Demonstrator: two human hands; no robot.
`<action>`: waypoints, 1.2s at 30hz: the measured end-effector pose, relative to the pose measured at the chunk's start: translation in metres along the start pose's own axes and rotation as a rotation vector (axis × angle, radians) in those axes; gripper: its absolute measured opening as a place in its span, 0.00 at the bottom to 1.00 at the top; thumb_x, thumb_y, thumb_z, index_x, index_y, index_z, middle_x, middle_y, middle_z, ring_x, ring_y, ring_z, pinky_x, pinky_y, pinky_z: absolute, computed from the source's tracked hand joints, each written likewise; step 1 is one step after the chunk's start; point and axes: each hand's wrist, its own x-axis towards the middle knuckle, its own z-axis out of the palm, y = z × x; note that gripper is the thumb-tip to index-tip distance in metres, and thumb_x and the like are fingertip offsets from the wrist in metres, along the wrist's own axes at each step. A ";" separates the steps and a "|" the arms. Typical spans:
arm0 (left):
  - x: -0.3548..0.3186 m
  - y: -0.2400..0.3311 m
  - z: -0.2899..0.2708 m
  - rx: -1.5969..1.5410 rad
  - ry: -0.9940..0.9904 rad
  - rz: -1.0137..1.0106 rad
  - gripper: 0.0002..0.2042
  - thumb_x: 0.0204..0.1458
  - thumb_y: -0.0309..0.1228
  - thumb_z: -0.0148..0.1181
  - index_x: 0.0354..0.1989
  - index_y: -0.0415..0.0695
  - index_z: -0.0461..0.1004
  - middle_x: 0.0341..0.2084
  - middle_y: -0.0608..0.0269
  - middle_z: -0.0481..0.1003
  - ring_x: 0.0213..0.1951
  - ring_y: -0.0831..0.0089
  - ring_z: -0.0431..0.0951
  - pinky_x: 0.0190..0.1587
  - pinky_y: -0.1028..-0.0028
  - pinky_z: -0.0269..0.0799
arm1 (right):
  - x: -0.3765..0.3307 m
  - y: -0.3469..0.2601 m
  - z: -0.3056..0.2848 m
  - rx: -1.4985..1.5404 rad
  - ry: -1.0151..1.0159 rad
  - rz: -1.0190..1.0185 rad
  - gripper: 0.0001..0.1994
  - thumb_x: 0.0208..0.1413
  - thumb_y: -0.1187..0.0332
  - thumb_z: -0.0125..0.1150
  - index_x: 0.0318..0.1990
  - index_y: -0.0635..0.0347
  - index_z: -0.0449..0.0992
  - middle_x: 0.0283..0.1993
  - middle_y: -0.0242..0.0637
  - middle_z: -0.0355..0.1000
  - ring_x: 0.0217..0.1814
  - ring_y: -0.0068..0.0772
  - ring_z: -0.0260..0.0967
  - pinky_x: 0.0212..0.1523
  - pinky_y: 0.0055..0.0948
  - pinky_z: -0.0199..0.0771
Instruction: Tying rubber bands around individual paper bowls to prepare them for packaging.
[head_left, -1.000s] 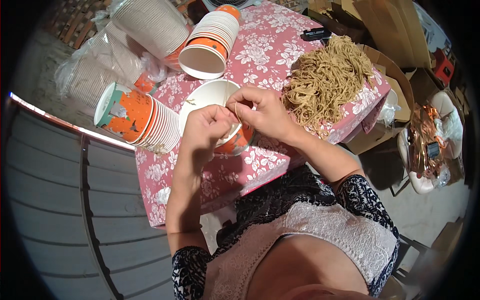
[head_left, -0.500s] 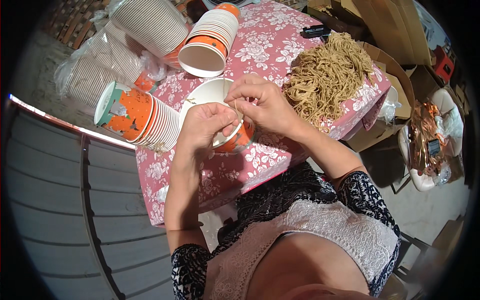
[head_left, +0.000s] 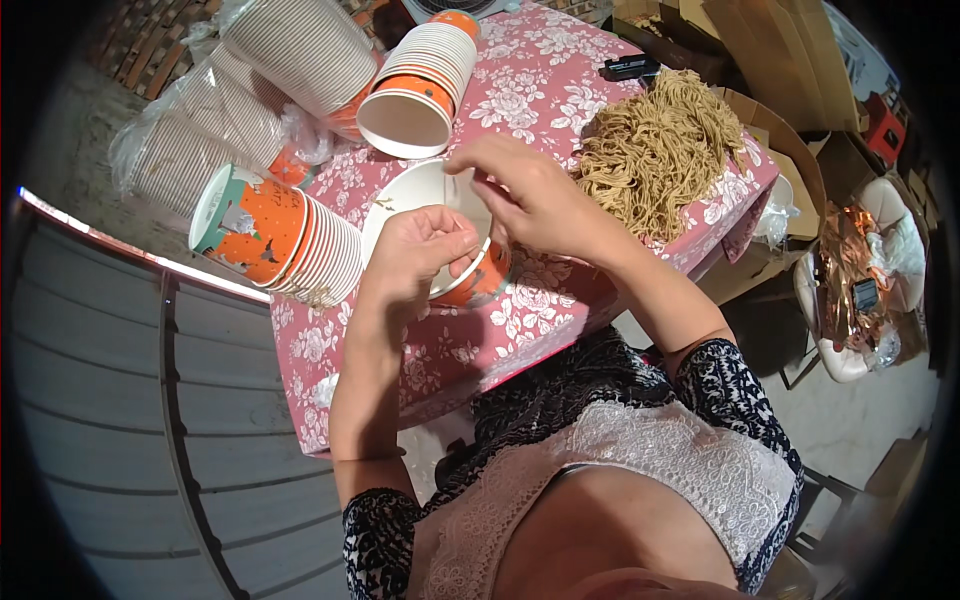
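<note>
Left hand (head_left: pixel 425 245), bare: on my head view, forearm rising nearly straight from the lower edge, wrist bent inward, thumb tip brought against the bent forefinger. I count it closed in a pinch; whether a strand lies in it I cannot tell.

Right hand (head_left: pixel 530 195), bare: forearm slanting in from the lower right, back of the hand uppermost, fingers loosely bent, thumb apart from the forefinger. I see it part open, just beside the left.

Tub (head_left: pixel 470 290), one: round, smooth white inside, orange printed outside, standing mouth up on the table (head_left: pixel 510 95), beneath both hands and partly hidden by them. A tan scrap (head_left: pixel 384 204) shows at its inner left side.

Strand heap (head_left: pixel 660 155), one: tan, thin, matte, tangled and looped, on the table's right part, near the right hand.

Cloth (head_left: pixel 530 310): pink, white floral pattern, draped over the table.

Nested tubs (head_left: pixel 280 245): orange wall, green band, pale stacked rims, lying tilted left of the single tub.
</note>
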 end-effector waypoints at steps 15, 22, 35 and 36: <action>-0.002 0.003 -0.001 -0.025 -0.052 0.031 0.06 0.53 0.23 0.62 0.35 0.34 0.73 0.26 0.61 0.76 0.25 0.79 0.73 0.29 0.81 0.67 | -0.034 -0.010 0.000 0.036 -0.085 0.090 0.07 0.51 0.76 0.62 0.37 0.64 0.74 0.51 0.43 0.69 0.57 0.45 0.65 0.58 0.40 0.64; -0.001 -0.002 -0.001 -0.012 -0.044 0.069 0.06 0.53 0.21 0.61 0.36 0.34 0.72 0.27 0.59 0.77 0.26 0.78 0.73 0.30 0.81 0.69 | -0.034 -0.008 0.004 0.135 -0.077 0.120 0.06 0.51 0.75 0.61 0.37 0.67 0.76 0.50 0.42 0.69 0.55 0.44 0.63 0.52 0.37 0.68; 0.001 -0.003 0.001 0.064 -0.035 0.088 0.05 0.54 0.23 0.59 0.35 0.35 0.71 0.27 0.60 0.76 0.29 0.77 0.74 0.34 0.80 0.69 | -0.035 -0.014 0.014 -0.040 0.075 0.010 0.04 0.54 0.78 0.58 0.30 0.70 0.70 0.48 0.50 0.69 0.50 0.50 0.64 0.52 0.41 0.67; 0.001 -0.003 0.003 0.059 -0.025 0.098 0.05 0.54 0.24 0.59 0.34 0.35 0.71 0.27 0.60 0.76 0.30 0.77 0.74 0.35 0.80 0.69 | -0.036 -0.016 0.015 -0.056 0.103 0.001 0.04 0.54 0.78 0.58 0.30 0.69 0.69 0.48 0.51 0.69 0.50 0.51 0.64 0.51 0.42 0.66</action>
